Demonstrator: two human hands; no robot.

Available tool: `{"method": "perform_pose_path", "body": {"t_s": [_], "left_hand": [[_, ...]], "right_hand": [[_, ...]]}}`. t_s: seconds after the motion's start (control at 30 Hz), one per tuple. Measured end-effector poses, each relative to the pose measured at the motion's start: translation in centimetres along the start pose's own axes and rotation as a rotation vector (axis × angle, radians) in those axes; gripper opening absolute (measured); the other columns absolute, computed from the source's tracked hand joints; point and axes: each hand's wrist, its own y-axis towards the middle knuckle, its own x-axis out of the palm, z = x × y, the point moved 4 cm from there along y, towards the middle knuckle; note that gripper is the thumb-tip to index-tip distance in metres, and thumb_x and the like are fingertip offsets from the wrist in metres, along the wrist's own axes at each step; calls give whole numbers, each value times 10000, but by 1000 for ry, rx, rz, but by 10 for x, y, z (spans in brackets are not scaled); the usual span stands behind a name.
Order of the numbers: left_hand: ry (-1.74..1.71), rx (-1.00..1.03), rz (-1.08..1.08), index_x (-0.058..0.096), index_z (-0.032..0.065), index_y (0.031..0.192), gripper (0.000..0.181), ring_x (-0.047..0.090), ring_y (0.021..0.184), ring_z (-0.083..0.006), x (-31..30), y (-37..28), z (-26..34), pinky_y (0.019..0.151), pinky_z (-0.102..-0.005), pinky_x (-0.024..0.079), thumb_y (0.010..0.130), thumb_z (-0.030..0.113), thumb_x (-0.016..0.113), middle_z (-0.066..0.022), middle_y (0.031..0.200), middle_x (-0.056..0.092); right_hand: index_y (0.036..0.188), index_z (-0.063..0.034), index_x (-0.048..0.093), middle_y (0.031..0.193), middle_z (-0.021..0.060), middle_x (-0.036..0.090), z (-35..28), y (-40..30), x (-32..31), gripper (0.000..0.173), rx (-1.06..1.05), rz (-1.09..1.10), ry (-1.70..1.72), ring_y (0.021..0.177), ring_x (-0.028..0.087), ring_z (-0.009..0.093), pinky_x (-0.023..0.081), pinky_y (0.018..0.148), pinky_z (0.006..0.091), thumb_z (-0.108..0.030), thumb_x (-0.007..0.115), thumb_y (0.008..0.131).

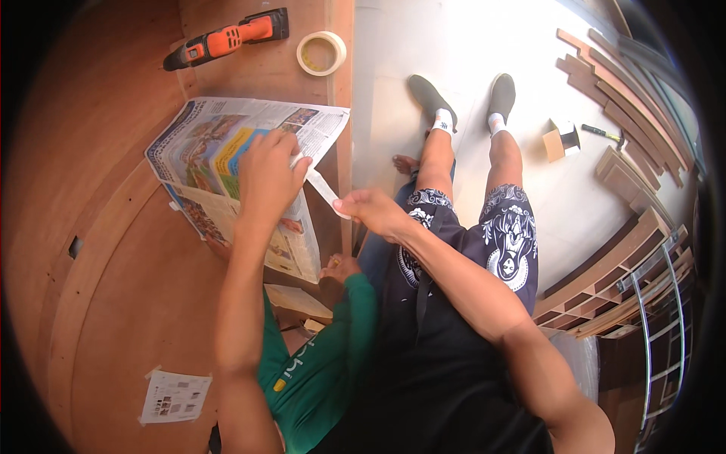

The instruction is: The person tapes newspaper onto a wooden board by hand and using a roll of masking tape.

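A printed newspaper sheet (227, 153) lies against the wooden panel at the left. My left hand (272, 164) presses on the sheet near its upper right part, with one end of a strip of white masking tape (324, 190) at its thumb and fingertips. The strip's other end is pinched between the thumb and fingers of my right hand (368, 213), just right of the panel's edge. A roll of masking tape (321, 53) rests on the wood above the newspaper, and an orange and black cordless drill (227, 41) lies left of the roll.
A co-worker in a green top (323, 357) is close below the newspaper, hands near its lower edges. A printed sheet (176, 396) is taped to the wood. On the floor are a small open box (561, 139), a hammer (602, 133) and wooden strips (624, 102); a metal ladder (648, 340) stands lower right.
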Motion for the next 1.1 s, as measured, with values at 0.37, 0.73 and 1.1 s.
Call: {"method": "perform_pose_path", "body": {"t_s": [0.37,0.73,1.1], "left_hand": [[32,6,187,685,113,1098,287,585,1193,-311,22,-27,-10,1102,-750,311,858,192,821,-33,1174,649],[23,-8,196,646,108,1131,327,567,1251,-316,29,-29,-11,1172,-771,223,854,177,805,-35,1190,649],[116,-39,185,538,68,1364,694,464,1411,-409,36,-40,1,1181,-739,262,776,169,891,-183,1396,536]], "right_hand": [[936,-15,768,866,15,716,25,32,37,348,-41,49,281,765,562,96,435,699,266,-352,857,937],[843,-44,699,778,1,652,47,54,57,397,-75,140,394,726,526,90,417,653,275,-378,911,875],[1189,-27,473,1109,110,475,29,69,30,889,-219,352,348,1061,503,222,463,927,361,-745,823,798]]}}
